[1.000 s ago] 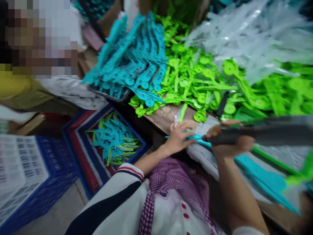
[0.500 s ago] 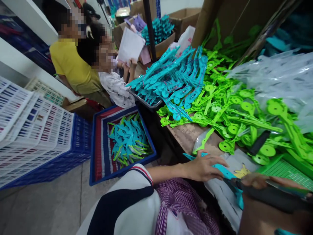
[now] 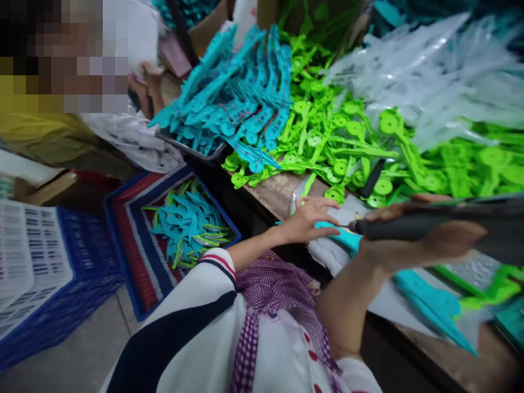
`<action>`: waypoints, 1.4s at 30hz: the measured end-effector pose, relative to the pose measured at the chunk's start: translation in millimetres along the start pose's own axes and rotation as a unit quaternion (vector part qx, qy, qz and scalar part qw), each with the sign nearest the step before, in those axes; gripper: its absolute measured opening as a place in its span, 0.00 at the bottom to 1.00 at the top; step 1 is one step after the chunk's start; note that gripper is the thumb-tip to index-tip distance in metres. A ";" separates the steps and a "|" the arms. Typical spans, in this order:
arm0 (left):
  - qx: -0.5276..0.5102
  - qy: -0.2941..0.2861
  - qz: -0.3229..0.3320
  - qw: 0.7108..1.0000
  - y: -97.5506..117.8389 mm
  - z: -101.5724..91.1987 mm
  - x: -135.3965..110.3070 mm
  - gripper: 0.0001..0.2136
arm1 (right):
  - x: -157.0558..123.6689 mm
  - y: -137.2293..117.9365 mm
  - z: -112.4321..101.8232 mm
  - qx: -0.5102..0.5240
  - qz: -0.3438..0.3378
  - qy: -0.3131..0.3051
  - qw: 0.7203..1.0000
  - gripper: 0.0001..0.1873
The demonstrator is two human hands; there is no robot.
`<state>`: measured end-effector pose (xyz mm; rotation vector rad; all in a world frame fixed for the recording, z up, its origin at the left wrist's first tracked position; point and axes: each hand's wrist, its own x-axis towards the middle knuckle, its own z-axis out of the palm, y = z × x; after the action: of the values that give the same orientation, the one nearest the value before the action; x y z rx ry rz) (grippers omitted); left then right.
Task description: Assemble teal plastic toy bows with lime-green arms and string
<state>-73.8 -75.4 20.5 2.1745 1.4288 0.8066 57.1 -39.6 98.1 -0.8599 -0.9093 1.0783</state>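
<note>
My left hand [image 3: 303, 222] lies over a teal plastic part [image 3: 344, 238], its fingers stretched across and holding it down at the table's edge. A dark power screwdriver [image 3: 399, 226] is gripped in my right hand [image 3: 450, 240]; its tip meets the teal part just beside my left fingertips. Part of that piece is hidden behind my right wrist. Nearer the right side, another teal part [image 3: 428, 300] with a light green piece joined at its end lies on the table.
Green plastic parts [image 3: 344, 142] are heaped behind my hands, with clear plastic bags [image 3: 413, 60] on top. Stacked teal parts [image 3: 241, 98] fill a tray at back left. A blue crate [image 3: 143, 305] holds teal-green pieces; white and blue baskets [image 3: 36, 256] and people are at left.
The view has swung right and downward. My right forearm now shows fully, and the screwdriver has come to lie nearly level with its tip at the teal part under my left hand.
</note>
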 end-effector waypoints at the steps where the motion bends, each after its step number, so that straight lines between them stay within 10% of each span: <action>1: -0.002 -0.003 -0.007 1.000 -3.5 -6.3 -0.3 0.16 | 2.9 0.3 0.6 0.013 -0.042 0.015 0.999 0.34; 6: 0.025 -0.101 -0.052 0.993 -22.7 -10.2 -20.4 0.35 | 3.4 21.8 -18.5 -0.006 -0.071 0.036 0.997 0.24; 13: 0.061 -0.085 -0.067 0.992 -30.6 16.1 -27.4 0.30 | 5.8 45.6 -16.8 -0.005 -0.074 -0.020 0.997 0.25; 37: 0.068 -0.080 -0.101 0.989 -28.2 16.8 -24.3 0.25 | -3.4 96.8 -30.9 -0.084 0.003 -0.194 0.977 0.18; 42: 0.072 -0.083 -0.113 0.988 -25.2 10.8 -24.0 0.26 | -4.1 78.1 -30.4 -0.087 -0.012 -0.143 0.986 0.22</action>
<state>-91.1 -88.1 -9.0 2.0771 1.6524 0.4445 57.6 -28.2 15.0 -0.8483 -1.2659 1.1314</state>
